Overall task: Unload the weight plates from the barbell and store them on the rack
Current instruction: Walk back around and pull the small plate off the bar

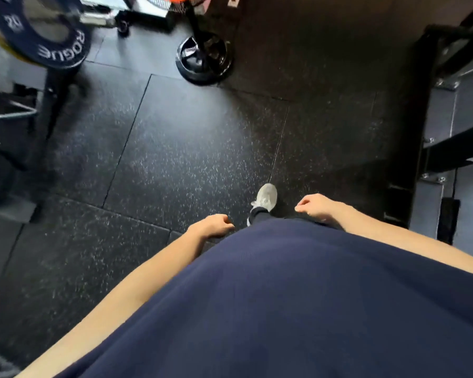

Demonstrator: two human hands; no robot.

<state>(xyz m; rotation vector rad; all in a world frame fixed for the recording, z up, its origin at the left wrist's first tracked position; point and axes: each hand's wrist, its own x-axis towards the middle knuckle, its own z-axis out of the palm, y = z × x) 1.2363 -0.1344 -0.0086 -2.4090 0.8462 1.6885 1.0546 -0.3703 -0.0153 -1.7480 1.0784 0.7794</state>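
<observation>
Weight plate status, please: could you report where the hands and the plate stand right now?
Left hand and right hand empty, loosely curled at waist. Blue weight plate on bar, upper left, untouched. Fan base ahead on floor.

1. A dark blue plate (43,36), printed "ROGUE" in white, is sitting upright on the bar at the top left corner, blurred.
2. A yellow plate (3,46) is showing just behind it as a thin rim, touching it.
3. The bar's (93,18) steel sleeve is sticking out to the right of the plates, bare.
4. The black rack (421,137) is standing at the right edge.
</observation>
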